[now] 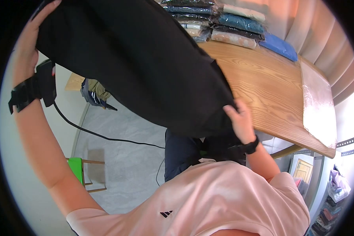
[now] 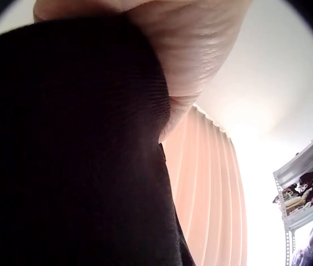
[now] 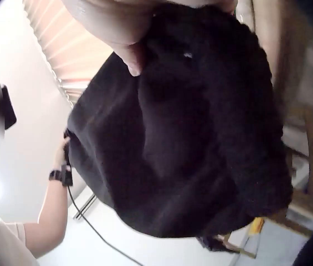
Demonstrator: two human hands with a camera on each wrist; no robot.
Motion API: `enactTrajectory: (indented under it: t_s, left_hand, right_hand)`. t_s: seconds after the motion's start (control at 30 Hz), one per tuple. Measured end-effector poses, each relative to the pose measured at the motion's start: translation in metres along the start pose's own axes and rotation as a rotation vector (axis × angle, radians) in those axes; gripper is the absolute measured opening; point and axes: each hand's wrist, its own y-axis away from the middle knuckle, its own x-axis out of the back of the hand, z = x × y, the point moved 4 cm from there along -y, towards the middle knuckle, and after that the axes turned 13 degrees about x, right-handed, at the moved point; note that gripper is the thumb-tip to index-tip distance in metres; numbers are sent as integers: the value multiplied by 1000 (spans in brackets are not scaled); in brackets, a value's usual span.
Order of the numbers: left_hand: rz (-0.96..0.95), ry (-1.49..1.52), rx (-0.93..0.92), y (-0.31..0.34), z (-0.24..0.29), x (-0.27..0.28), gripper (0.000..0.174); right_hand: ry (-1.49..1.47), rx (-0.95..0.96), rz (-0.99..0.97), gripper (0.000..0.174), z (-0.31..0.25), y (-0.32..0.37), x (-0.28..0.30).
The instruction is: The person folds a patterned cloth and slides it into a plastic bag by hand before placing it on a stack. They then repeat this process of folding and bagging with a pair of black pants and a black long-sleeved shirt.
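A large black garment (image 1: 137, 67) is stretched in the air across the head view, from upper left down to the right. My left hand (image 1: 29, 45), raised high, grips its far end; in the left wrist view the dark cloth (image 2: 73, 144) hangs right below the palm (image 2: 192, 50). At the lower end my right hand (image 1: 242, 122) pinches the cloth, thumb on top. The right wrist view shows a thick, gathered edge (image 3: 245, 122) beside that thumb (image 3: 130, 58). Most of the fingers are hidden behind the fabric.
Beneath the cloth stands a wooden table (image 1: 263, 78) with stacks of bagged clothes (image 1: 240, 23) at its back. A clear plastic sheet (image 1: 318, 106) lies at its right end. A green stool (image 1: 76, 169) and a black cable (image 1: 106, 137) are at left. Shelving (image 1: 326, 188) stands right.
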Motion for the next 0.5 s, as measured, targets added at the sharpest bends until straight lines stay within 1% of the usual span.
enactTrajectory:
  t_s: [0.03,0.07,0.13,0.2,0.27,0.3,0.33,0.4,0.43,0.47,0.5]
  left_hand:
    - [-3,11,76,0,-7,-3,43]
    - [-4,13,76,-1,-16,-10,43]
    - [-194,165,334,-2,-54,-40,36]
    - [-336,244,498,7,-85,-80,40]
    - [-472,427,685,19,-120,-128,36]
    - [-484,486,738,32,-124,-151,36]
    - [-496,543,792,45,-130,-174,36]
    - [-470,365,828,51,-203,-223,40]
    - [-473,238,750,56,-253,-251,45]
    - [-467,114,670,56,-284,-271,49]
    - [-286,-81,456,65,-269,-274,51]
  right_hand:
    - [6,-17,59,19,-10,-6,21]
    - [14,-35,118,18,-17,-14,45]
    - [64,39,209,17,-28,-32,98]
    - [284,23,17,15,-58,-57,138]
    - [491,19,-103,15,-70,-81,165]
    - [432,-12,-120,18,-68,-91,172]
    - [445,-16,-106,18,-63,-101,180]
    - [364,-205,-130,34,-26,-108,194]
    - [495,-208,-170,44,3,-104,207]
    - [624,-207,-213,55,36,-100,220]
    - [653,-253,-236,68,61,-89,230]
